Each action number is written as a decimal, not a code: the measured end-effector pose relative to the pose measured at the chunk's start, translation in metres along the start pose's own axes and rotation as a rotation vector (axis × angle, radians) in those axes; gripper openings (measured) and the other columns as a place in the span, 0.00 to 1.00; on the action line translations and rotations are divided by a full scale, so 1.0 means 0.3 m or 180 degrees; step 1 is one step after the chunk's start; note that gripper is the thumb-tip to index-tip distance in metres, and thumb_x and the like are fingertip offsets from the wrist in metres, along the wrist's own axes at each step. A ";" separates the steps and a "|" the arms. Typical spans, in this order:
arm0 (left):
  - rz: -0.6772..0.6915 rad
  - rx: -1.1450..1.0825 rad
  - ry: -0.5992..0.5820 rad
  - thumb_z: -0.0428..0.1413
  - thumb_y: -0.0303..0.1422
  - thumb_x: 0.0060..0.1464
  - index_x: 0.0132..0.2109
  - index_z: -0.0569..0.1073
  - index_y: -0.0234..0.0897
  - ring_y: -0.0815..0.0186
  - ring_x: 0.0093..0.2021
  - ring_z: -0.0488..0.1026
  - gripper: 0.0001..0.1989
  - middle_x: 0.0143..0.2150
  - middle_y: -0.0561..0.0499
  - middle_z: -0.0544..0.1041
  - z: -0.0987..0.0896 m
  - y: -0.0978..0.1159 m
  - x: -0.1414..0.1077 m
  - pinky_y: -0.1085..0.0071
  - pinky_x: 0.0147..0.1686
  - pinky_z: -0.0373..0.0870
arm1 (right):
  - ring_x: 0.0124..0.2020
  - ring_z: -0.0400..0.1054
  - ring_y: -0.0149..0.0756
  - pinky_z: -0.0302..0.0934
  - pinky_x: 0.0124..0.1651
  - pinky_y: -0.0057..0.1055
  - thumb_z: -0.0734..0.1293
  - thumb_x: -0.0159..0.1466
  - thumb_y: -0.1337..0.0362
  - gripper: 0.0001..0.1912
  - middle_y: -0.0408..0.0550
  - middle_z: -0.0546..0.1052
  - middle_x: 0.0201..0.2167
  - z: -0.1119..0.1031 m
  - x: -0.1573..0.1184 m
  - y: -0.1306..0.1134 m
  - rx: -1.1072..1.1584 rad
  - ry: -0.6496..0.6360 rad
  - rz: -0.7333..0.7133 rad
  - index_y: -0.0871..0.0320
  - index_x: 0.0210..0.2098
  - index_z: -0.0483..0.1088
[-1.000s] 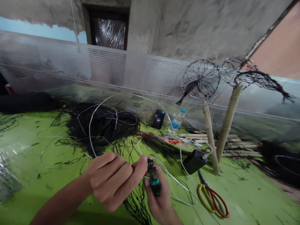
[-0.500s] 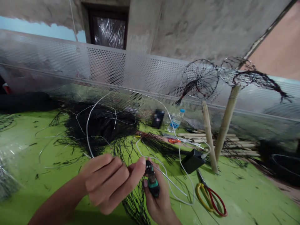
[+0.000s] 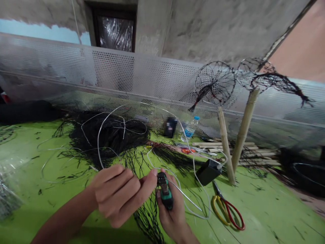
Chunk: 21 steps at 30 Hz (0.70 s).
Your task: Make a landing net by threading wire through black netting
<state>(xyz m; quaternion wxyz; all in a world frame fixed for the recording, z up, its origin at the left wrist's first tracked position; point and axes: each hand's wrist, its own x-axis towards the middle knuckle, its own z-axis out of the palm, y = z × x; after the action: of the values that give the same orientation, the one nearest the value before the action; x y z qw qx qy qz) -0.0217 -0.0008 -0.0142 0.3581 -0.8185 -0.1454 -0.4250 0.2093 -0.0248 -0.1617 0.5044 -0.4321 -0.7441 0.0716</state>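
My left hand (image 3: pixel 122 195) is closed, thumb and forefinger pressed together around a silvery wire (image 3: pixel 99 144) that arches up in a wide loop above the table. My right hand (image 3: pixel 175 211) grips pliers with green and black handles (image 3: pixel 166 195), their head touching or almost touching my left thumb tip. A shiny length of wire (image 3: pixel 186 196) sticks out to the right past my right hand. Black knotted netting (image 3: pixel 148 217) hangs down between and below both hands. The exact spot where the pliers meet the wire is hidden by my fingers.
Scissors with yellow and red handles (image 3: pixel 230 213) lie at right, beside a black box (image 3: pixel 208 172) with a white cable. Bamboo posts (image 3: pixel 245 130) hold up net hoops (image 3: pixel 215 81). Behind are a water bottle (image 3: pixel 190 128), a black net heap (image 3: pixel 114 135) and a perforated panel (image 3: pixel 157 78).
The view has shifted slightly. The pliers have tilted a little in my right hand, showing more of their handles; the wire loop has swung slightly right. Both hands keep their grip.
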 end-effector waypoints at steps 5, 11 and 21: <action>0.0200 0.0238 0.0084 0.63 0.21 0.58 0.45 0.84 0.29 0.70 0.27 0.69 0.08 0.28 0.53 0.72 0.016 -0.014 0.000 0.65 0.25 0.63 | 0.63 0.72 0.53 0.74 0.55 0.47 0.65 0.63 0.73 0.41 0.55 0.73 0.64 -0.018 0.010 0.004 -0.0056 -0.0095 -0.0008 0.49 0.74 0.56; 0.0176 0.0155 0.0212 0.62 0.21 0.59 0.40 0.83 0.33 0.70 0.27 0.71 0.06 0.27 0.53 0.74 0.051 -0.011 0.001 0.67 0.25 0.66 | 0.61 0.73 0.48 0.74 0.57 0.44 0.63 0.65 0.74 0.38 0.53 0.74 0.63 -0.004 0.048 0.013 -0.0025 0.0006 0.0039 0.49 0.73 0.58; 0.0098 0.0087 0.0193 0.61 0.20 0.60 0.42 0.82 0.31 0.70 0.25 0.70 0.06 0.25 0.53 0.74 0.049 0.008 0.006 0.67 0.23 0.64 | 0.62 0.72 0.51 0.70 0.61 0.49 0.63 0.62 0.74 0.40 0.55 0.73 0.64 0.010 0.032 0.012 -0.0130 -0.0045 0.0193 0.50 0.72 0.57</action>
<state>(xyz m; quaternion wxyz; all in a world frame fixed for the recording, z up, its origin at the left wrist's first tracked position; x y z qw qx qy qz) -0.0106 0.0078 -0.0197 0.3799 -0.8025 -0.1276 -0.4420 0.2077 -0.0147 -0.1586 0.4878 -0.4642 -0.7355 0.0748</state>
